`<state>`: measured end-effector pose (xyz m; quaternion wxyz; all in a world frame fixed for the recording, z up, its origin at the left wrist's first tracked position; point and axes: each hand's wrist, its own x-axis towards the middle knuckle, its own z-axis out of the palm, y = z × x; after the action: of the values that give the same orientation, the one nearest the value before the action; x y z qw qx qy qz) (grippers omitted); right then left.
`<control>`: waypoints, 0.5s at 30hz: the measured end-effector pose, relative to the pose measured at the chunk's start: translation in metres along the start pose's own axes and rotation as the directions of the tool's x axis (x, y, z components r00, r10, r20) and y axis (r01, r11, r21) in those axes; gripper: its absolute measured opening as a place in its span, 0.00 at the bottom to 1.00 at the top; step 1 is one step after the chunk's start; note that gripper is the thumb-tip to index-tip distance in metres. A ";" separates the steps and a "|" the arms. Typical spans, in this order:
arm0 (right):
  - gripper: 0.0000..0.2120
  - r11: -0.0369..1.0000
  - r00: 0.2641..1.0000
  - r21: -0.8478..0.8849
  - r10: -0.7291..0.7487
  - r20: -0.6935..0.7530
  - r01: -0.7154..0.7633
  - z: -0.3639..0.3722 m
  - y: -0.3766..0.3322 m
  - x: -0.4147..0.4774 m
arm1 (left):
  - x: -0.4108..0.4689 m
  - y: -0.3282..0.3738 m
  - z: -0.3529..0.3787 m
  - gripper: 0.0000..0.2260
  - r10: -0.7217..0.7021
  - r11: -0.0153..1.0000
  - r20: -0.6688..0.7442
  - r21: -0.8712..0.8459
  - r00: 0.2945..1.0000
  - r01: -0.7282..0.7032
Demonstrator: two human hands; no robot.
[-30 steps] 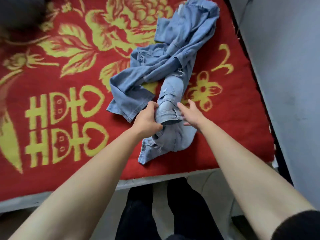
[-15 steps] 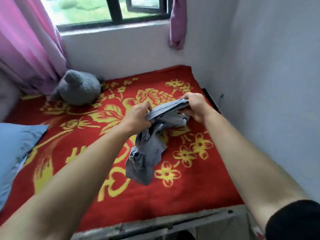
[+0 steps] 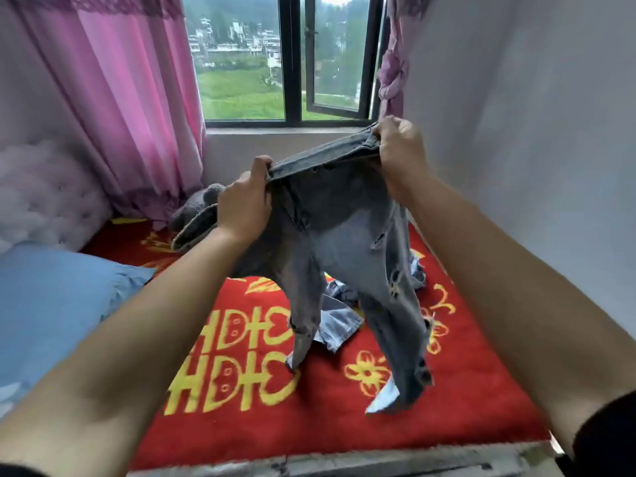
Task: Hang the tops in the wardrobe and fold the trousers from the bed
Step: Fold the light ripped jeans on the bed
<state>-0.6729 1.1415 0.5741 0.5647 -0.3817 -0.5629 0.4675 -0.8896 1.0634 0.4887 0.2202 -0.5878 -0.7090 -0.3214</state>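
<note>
- A pair of grey-blue jeans [image 3: 340, 235] is held up in the air over the bed [image 3: 378, 464], in front of the window [image 3: 292, 63].
- The left end of the waistband is gripped by the left hand [image 3: 246, 201]. Its fingers are curled round the cloth and the thumb is pressed on top.
- The right end of the waistband is gripped by the right hand [image 3: 399, 156], which is closed like a fist round the cloth.
- The right hand is held higher than the left one, so the waistband is tilted.
- The two legs are left hanging down, and small torn holes can be seen on them.
- The leg ends are seen low over the red blanket [image 3: 241, 425], but it cannot be told if the blanket is touched.
- A lighter pair of jeans [image 3: 339, 321] is seen lying crumpled on the blanket, behind the hanging legs.
- The blanket is covered with yellow flowers and signs.
- A blue pillow [image 3: 51, 304] is laid at the left side of the bed.
- A grey soft toy [image 3: 206, 194] is partly hidden behind the left hand, near the pink curtain [image 3: 137, 98].
- A knotted curtain [image 3: 392, 74] is hung at the right of the window.
</note>
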 end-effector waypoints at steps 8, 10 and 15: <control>0.16 0.988 0.989 -0.123 -0.074 0.126 0.089 0.025 0.000 -0.017 | 0.003 -0.056 -0.058 0.14 0.107 0.988 -0.036 0.112 0.994 -0.102; 0.14 0.998 0.983 -0.052 -0.035 0.178 0.045 0.035 0.005 -0.022 | 0.004 -0.064 -0.071 0.14 0.110 0.990 -0.036 0.093 0.993 -0.106; 0.29 0.989 0.943 -0.133 -0.013 0.333 0.061 0.055 0.032 -0.033 | 0.001 -0.081 -0.089 0.14 -0.083 0.997 0.025 -0.002 0.996 0.083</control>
<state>-0.7281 1.1136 0.5387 0.4423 -0.3261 -0.6886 0.4732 -0.9746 0.9927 0.5353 0.1968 -0.5621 -0.7351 -0.3240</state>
